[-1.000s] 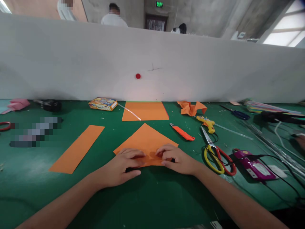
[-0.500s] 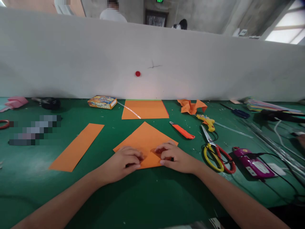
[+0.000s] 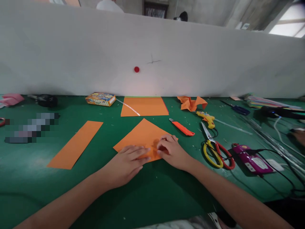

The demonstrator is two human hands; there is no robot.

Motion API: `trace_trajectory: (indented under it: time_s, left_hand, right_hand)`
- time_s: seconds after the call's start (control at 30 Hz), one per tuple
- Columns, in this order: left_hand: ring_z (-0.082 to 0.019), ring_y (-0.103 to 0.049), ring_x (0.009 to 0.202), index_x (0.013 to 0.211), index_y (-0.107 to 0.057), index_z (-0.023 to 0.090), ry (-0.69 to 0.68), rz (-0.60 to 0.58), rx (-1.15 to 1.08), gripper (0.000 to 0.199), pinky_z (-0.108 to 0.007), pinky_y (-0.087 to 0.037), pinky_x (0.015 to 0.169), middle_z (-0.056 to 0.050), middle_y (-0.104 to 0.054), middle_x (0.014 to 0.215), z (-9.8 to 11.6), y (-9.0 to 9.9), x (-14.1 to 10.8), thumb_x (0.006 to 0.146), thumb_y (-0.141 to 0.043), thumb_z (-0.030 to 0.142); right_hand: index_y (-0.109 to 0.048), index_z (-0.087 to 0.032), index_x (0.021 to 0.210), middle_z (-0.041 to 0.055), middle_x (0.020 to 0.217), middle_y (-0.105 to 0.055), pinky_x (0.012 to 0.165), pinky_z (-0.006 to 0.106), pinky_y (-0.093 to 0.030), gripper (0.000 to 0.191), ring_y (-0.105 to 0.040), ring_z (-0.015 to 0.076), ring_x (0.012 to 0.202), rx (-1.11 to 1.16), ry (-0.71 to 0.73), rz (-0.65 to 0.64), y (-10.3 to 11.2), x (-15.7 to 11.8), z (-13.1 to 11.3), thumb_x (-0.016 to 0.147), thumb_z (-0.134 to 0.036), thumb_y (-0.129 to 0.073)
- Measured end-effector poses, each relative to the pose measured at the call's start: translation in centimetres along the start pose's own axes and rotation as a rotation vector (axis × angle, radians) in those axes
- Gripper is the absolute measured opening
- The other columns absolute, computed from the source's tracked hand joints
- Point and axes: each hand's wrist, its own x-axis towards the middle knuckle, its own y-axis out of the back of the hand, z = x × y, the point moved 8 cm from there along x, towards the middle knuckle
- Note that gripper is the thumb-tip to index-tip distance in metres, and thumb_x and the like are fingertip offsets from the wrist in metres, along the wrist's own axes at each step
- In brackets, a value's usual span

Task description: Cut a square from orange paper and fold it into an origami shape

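Observation:
An orange sheet of paper (image 3: 144, 133) lies on the table in front of me, one corner pointing away and its near edge folded over. My left hand (image 3: 130, 162) rests flat across the near left part of this sheet, fingers stretched out. At the near right side, my right hand (image 3: 172, 152) has its fingers curled, thumb and fingertips gripping the sheet close to the fold. The fingers partly cover the folded edge. Left of the sheet lies an orange paper strip (image 3: 77, 144), and a red utility knife (image 3: 182, 128) is just beyond my right hand.
Scissors (image 3: 211, 144), a yellow glue gun (image 3: 206, 119) and a purple power strip (image 3: 254, 159) with cables lie to the right. At the back are a small box (image 3: 100, 99), stacked orange sheets (image 3: 147, 106) and crumpled orange paper (image 3: 192, 103). A white partition (image 3: 95, 54) stands behind.
My left hand has flattened out, its fingers sliding right along the near fold. My right hand has shifted slightly up and stays at the paper. The view has tilted down a little.

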Motion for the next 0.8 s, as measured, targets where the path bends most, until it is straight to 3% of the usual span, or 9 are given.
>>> trace_trajectory:
  time_s: [0.13,0.3,0.47,0.8]
  left_hand:
    - [-0.026,-0.050,0.141,0.151,-0.050,0.027,-0.079,-0.062,0.069,0.050,-0.046,-0.034,0.121,-0.004,-0.052,0.156,0.3,-1.0,-0.1,0.103,-0.043,0.016]
    - [-0.022,-0.051,0.142,0.155,-0.042,0.029,-0.062,-0.089,0.068,0.063,-0.043,-0.033,0.120,-0.003,-0.053,0.155,-0.1,-1.2,-0.2,0.096,-0.044,0.007]
    - [-0.023,-0.050,0.141,0.156,-0.042,0.028,-0.014,-0.133,0.087,0.065,-0.044,-0.036,0.116,-0.003,-0.050,0.157,-0.4,-1.3,0.0,0.094,-0.039,0.007]
    - [-0.022,-0.058,0.134,0.153,-0.047,0.030,-0.001,-0.092,0.112,0.063,-0.037,-0.042,0.107,-0.004,-0.058,0.151,-0.3,-0.6,0.0,0.094,-0.041,0.008]
  right_hand:
    - [-0.066,-0.029,0.128,0.0118,0.138,-0.045,0.112,0.058,-0.036,0.035,-0.041,0.0334,0.131,-0.014,0.011,-0.025,-0.1,-0.3,0.0,0.093,-0.027,-0.062]
    - [-0.069,-0.039,0.133,0.0074,0.152,-0.043,0.114,0.059,-0.034,0.037,-0.039,0.0344,0.137,-0.053,0.101,-0.132,-0.6,-0.5,-0.5,0.102,-0.030,-0.050]
    - [-0.069,-0.037,0.135,0.0050,0.160,-0.041,0.118,0.060,-0.030,0.038,-0.037,0.0347,0.141,-0.053,0.082,-0.147,-0.7,-0.5,-0.3,0.105,-0.042,-0.046]
    - [-0.064,-0.035,0.141,0.0028,0.167,-0.034,0.117,0.061,-0.030,0.044,-0.036,0.0359,0.143,-0.097,0.073,-0.195,-0.5,-0.4,-0.8,0.108,-0.045,-0.038]
